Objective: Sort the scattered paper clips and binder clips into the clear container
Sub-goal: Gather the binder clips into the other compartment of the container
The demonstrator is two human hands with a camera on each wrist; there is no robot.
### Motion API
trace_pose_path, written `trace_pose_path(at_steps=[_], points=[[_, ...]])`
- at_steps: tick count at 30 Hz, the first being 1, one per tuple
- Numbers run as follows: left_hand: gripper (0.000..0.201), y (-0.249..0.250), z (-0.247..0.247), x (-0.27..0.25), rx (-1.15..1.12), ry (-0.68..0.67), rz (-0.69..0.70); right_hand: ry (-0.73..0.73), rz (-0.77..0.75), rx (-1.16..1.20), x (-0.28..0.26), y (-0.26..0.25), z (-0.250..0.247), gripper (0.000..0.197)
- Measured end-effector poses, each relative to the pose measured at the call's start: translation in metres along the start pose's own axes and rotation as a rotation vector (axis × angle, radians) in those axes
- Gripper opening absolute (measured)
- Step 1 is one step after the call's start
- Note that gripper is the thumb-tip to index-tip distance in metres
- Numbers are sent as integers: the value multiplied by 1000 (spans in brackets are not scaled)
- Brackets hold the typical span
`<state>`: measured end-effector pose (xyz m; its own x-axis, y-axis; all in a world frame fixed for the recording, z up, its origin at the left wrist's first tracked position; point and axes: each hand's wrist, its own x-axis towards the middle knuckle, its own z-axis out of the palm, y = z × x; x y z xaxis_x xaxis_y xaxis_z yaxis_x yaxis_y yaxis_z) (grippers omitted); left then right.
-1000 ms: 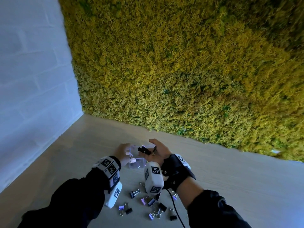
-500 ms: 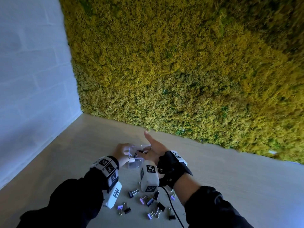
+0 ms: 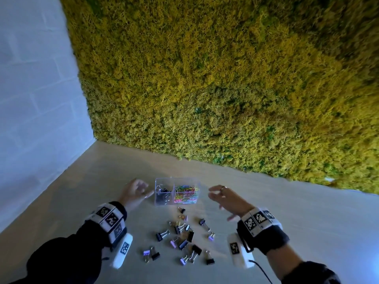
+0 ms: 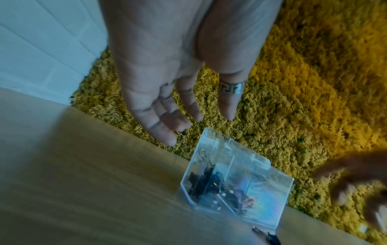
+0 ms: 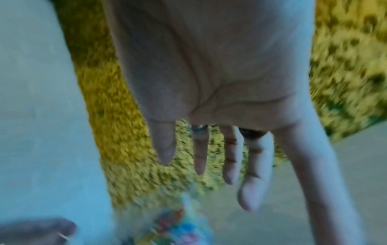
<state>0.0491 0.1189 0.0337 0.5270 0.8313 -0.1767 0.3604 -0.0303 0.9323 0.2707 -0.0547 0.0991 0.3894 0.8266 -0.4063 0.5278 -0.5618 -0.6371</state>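
A clear two-compartment container (image 3: pixel 164 182) stands on the wooden table; its left side holds black binder clips (image 3: pixel 163 192), its right side coloured paper clips (image 3: pixel 186 193). My left hand (image 3: pixel 136 190) hovers just left of it, fingers relaxed and empty (image 4: pixel 178 119). To the container's right my right hand (image 3: pixel 222 196) is spread wide, holding nothing (image 5: pixel 220 165). Several black and purple binder clips (image 3: pixel 182 240) lie scattered on the table in front of the container, between my wrists. The container (image 4: pixel 234 179) appears blurred in the left wrist view.
A yellow-green moss wall (image 3: pixel 225 89) rises behind the table's far edge. A white brick wall (image 3: pixel 34 99) borders the left side. Bare tabletop (image 3: pixel 307 222) stretches to the right of my right hand.
Both hands were at the container, the right dropping a black binder clip into it. Now they have let go and drawn apart to either side, leaving the container standing on the table.
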Motion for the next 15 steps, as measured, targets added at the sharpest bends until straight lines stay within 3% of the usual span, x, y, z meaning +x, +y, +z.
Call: trace_pose_path(at_steps=[2, 4, 6, 8, 10, 12, 13, 15], points=[[34, -2, -2, -16, 155, -83, -74, -91, 99, -263, -5, 35, 10, 85], [60, -7, 1, -34, 480, -259, -168, -190, 150, -334, -10, 67, 25, 127], [94, -12, 10, -52, 751, -376, -199, -207, 132, -322, -13, 90, 42, 140], [100, -11, 25, -69, 774, -464, -212, -159, 92, -275, -19, 96, 57, 137], [88, -8, 46, -79, 773, -534, -173, -73, 31, -222, -22, 90, 73, 135], [77, -4, 61, -80, 787, -518, -118, -18, -18, -169, -22, 79, 83, 125], [73, -3, 66, -78, 784, -491, -86, -39, -30, -140, -22, 75, 83, 106], [68, -4, 70, -77, 768, -445, -46, -28, -32, -31, -23, 73, 80, 46]])
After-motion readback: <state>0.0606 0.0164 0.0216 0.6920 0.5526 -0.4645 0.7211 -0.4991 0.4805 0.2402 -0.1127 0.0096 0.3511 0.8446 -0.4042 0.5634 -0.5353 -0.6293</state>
